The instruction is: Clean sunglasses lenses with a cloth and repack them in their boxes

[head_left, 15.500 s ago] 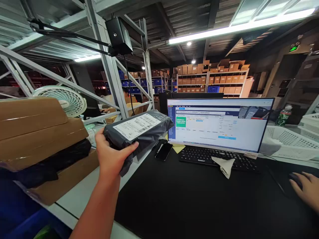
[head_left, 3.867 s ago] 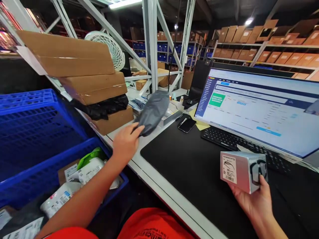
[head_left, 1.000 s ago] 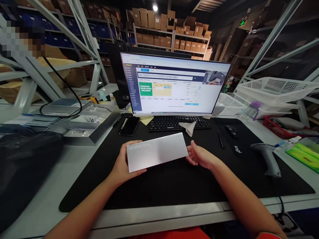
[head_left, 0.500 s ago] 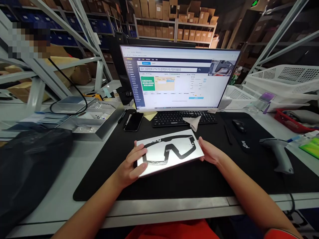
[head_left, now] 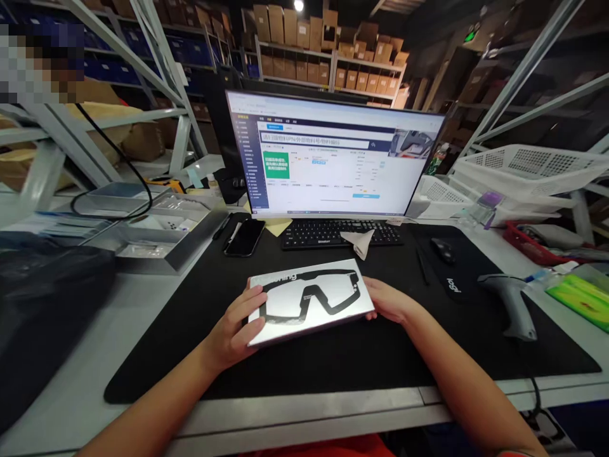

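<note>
Between my two hands is a white box (head_left: pixel 285 303) printed with a large black pair of sport glasses, held tilted above the black desk mat (head_left: pixel 304 374). My left hand (head_left: pixel 234 327) wraps round its left end, fingers on the top face. At the opposite end my right hand (head_left: pixel 383 298) grips the short side; most of its fingers are hidden behind the box. A crumpled grey cloth (head_left: pixel 359 241) lies on the keyboard (head_left: pixel 323 235) beyond the box.
A monitor (head_left: pixel 328 190) stands behind the keyboard. Left of it lie a phone (head_left: pixel 244 237) and a grey open box (head_left: pixel 176 254) of small packets. To the right are a mouse (head_left: pixel 443 251), a barcode scanner (head_left: pixel 516 311), white baskets (head_left: pixel 537 168) and a red basket (head_left: pixel 528 247). Dark plastic (head_left: pixel 52 304) covers the left side.
The view has shifted slightly, so the desk items sit a little further left and lower. Both hands keep their hold on the white box, whose tilt is nearly the same.
</note>
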Demonstrator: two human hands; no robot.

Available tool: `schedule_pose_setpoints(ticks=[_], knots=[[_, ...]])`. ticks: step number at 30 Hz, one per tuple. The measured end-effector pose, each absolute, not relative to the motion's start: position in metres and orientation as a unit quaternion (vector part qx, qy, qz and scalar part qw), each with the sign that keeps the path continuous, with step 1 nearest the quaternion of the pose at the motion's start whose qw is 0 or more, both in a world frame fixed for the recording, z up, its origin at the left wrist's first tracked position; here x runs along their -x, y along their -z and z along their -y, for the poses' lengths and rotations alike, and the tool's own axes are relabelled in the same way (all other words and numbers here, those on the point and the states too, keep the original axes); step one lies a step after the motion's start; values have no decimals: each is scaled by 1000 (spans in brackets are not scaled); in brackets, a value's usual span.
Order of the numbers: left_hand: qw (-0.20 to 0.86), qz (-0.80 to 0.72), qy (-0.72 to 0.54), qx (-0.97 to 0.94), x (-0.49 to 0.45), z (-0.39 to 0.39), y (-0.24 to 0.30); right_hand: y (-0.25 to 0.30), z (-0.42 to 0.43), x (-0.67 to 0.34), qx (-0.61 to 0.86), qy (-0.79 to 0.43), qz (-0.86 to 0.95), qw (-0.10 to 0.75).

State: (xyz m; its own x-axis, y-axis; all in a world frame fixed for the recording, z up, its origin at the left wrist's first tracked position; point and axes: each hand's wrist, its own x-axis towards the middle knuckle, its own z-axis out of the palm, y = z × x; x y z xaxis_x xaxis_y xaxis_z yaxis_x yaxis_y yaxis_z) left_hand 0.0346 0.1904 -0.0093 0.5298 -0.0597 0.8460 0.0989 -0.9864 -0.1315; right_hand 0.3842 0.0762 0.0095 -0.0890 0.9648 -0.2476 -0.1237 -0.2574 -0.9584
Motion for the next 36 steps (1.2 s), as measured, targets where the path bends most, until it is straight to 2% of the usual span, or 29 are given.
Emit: schedule_pose_setpoints(ticks=[7,14,22,28,36], knots=[[45,9,491,870,-33,-196,15,-15,-77,-377,506,-584,433,465],[38,9,451,892,-37,-194,3,-5,-87,-370,552,-492,438,511],[178,-43,365,913,-51,-204,1,-12,-95,-404,649,-368,453,489],[136,-1,371,919,-23,-212,-3,-21,-82,-443,692,-313,455,466],[55,125,337,931,57,-213,6,6,-68,-456,720,-313,486,385]])
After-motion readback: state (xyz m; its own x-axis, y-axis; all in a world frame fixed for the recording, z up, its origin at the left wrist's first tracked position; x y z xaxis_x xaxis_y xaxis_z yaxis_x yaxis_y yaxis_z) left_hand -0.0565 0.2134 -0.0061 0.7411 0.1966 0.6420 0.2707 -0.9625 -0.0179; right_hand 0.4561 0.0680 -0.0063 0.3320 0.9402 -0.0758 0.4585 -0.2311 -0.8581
